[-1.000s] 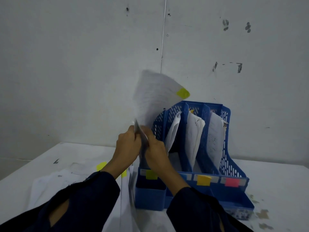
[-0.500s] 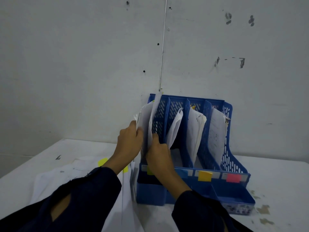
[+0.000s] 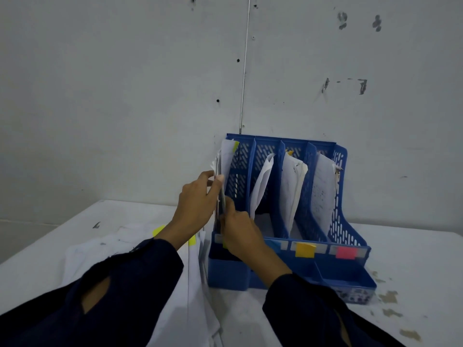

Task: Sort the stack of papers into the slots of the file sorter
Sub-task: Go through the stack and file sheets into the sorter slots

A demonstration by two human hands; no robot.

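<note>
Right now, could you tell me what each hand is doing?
Left hand: grips the papers in the sorter's leftmost slot.
Right hand: pinches those papers lower down.

Right hand (image 3: 240,231) hides the leftmost slot's label on the file sorter (image 3: 350,236). Sheet text too blurred to read. Loose papers (image 3: 198,309) partly under the sleeves, cut by bottom edge. Right-hand fingers hidden behind held sheets (image 3: 226,159).

File sorter (image 3: 350,236) right of paper stack (image 3: 105,256) (apparently touching), on table (image 3: 413,259).
</note>
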